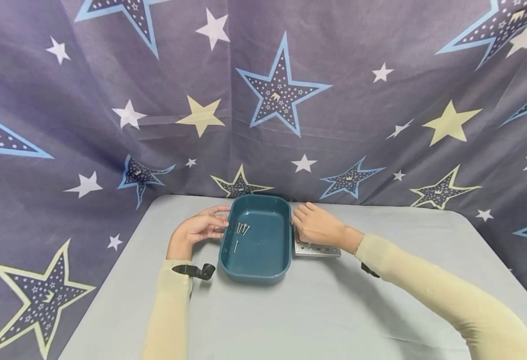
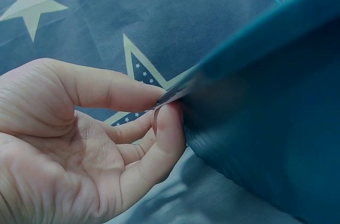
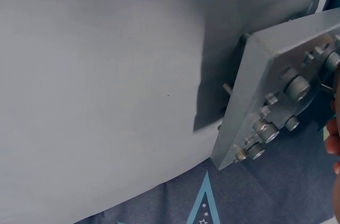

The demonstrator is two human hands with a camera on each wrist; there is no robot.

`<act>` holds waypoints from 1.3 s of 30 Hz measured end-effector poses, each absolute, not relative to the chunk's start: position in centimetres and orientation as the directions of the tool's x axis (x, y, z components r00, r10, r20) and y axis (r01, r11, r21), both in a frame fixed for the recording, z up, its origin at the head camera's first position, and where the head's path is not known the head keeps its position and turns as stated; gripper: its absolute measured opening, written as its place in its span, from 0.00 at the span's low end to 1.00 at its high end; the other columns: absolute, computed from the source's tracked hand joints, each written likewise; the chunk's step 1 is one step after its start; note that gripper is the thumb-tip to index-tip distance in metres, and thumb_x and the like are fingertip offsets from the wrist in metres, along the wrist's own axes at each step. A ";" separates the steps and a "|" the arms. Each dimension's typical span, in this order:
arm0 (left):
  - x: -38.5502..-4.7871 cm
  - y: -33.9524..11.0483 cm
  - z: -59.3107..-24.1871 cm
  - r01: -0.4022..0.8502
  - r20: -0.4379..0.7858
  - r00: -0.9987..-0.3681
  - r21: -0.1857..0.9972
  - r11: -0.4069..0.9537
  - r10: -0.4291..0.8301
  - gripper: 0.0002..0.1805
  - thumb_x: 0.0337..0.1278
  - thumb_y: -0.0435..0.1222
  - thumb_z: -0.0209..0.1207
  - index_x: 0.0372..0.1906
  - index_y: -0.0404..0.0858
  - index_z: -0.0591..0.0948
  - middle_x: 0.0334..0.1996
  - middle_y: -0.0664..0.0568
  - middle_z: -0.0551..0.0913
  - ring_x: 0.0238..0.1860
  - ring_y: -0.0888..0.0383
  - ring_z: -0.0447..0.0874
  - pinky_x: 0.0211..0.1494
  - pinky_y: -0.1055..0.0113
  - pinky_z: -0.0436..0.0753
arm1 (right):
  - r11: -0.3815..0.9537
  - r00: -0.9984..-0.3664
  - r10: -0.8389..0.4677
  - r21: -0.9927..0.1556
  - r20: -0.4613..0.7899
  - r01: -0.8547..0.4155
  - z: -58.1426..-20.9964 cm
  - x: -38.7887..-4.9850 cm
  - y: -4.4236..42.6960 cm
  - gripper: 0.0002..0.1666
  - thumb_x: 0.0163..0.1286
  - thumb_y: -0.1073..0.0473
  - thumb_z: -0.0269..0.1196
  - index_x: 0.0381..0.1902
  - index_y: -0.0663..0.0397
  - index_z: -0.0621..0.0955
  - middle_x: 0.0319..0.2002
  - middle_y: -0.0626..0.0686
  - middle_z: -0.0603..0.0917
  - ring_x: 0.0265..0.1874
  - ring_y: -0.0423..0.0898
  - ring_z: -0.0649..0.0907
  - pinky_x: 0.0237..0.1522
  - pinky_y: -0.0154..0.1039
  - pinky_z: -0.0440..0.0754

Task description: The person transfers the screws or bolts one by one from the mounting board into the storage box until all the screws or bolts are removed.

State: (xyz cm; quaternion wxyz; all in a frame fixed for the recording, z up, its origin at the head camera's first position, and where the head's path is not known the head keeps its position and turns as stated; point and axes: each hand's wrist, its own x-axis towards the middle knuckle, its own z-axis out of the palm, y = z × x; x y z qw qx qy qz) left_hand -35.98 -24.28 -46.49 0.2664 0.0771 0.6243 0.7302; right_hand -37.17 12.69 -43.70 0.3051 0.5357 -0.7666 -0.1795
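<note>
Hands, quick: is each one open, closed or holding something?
Left hand: holding the blue tray by its edge.
Right hand: curled over the metal block; whether it grips anything cannot be told.

Bright and evenly lit in the head view, stretched wide toward the corners, softly shadowed on the counter (image 1: 254,320) below the right sleeve (image 1: 439,290). Dimmer and bluer in the left wrist view, blurred along the rim of the tray (image 2: 265,38), crisper on the left hand (image 2: 79,144). Greyish in the right wrist view, darkly shadowed beside the metal block (image 3: 249,80), slightly smeared at the bolts (image 3: 296,87).
</note>
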 end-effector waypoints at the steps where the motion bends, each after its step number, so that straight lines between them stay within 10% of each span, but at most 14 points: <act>1: -36.0 -24.3 -46.5 -0.294 -0.221 -0.846 0.952 -0.079 0.485 0.39 0.66 0.19 0.48 0.79 0.28 0.48 0.45 0.52 0.84 0.33 0.64 0.86 0.39 0.71 0.87 | 0.364 -0.244 -0.930 0.598 0.275 -0.714 -43.7 -37.2 12.7 0.09 0.63 0.56 0.58 0.35 0.57 0.78 0.31 0.52 0.78 0.33 0.49 0.73 0.41 0.43 0.74; 39: -36.0 -24.3 -46.6 -0.306 -0.231 -0.851 0.948 -0.088 0.472 0.38 0.67 0.20 0.48 0.79 0.30 0.49 0.49 0.48 0.82 0.34 0.63 0.86 0.39 0.69 0.87 | 0.501 -0.251 -0.828 0.460 0.502 -0.733 -41.5 -37.1 12.9 0.06 0.63 0.59 0.55 0.28 0.55 0.72 0.28 0.52 0.71 0.30 0.49 0.67 0.36 0.42 0.67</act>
